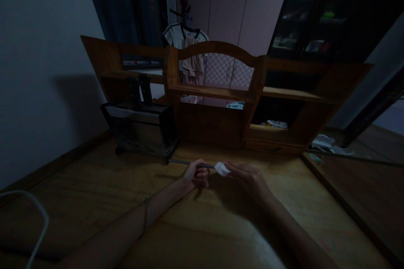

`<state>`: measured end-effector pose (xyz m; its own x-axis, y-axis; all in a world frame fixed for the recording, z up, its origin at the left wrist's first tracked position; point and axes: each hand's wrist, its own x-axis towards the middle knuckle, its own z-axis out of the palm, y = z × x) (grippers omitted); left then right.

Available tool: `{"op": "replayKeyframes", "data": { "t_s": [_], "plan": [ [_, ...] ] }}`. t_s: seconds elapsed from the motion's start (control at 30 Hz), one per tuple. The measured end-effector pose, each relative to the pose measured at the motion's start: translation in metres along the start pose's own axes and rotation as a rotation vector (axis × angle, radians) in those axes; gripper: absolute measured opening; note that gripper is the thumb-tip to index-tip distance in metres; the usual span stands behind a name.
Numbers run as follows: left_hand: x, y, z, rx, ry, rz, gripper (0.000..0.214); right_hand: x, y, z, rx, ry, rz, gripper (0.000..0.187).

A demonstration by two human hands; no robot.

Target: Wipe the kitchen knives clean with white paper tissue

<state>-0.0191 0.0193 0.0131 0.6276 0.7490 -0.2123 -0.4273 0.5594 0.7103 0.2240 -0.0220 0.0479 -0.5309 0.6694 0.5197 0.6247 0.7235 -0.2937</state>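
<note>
My left hand is closed around a thin dark rod, held roughly level above the wooden tabletop. One end of the rod sticks out to the left, towards the foot of a knife block. At its right end is a small white piece of tissue or cloth, pinched in the fingers of my right hand. The white piece wraps or covers that end, so the tip is hidden. The room is dim, and the rod's exact kind cannot be made out.
A dark knife block with two black-handled knives stands at the left. Behind it runs a wooden shelf unit. A pale cable curves at the lower left. A raised edge borders the tabletop's right side.
</note>
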Motion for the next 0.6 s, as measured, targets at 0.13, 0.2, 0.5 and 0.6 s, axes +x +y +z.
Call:
{"op": "replayKeyframes", "data": {
  "t_s": [0.13,0.2,0.5,0.6],
  "plan": [
    [-0.003,0.001,0.005,-0.016,-0.002,-0.008,0.037,0.001,-0.003,-0.003,0.013,-0.031,0.030,0.044],
    [-0.003,0.001,0.005,-0.012,0.005,0.006,0.037,0.001,-0.003,-0.006,0.003,-0.035,0.029,0.044],
    [-0.004,0.003,0.005,-0.100,0.018,0.005,0.039,-0.002,0.013,-0.022,0.060,0.057,0.095,0.030],
    [-0.004,0.003,0.007,-0.119,0.031,0.006,0.038,-0.002,0.015,-0.022,0.085,0.091,0.192,0.026]
  ]
}}
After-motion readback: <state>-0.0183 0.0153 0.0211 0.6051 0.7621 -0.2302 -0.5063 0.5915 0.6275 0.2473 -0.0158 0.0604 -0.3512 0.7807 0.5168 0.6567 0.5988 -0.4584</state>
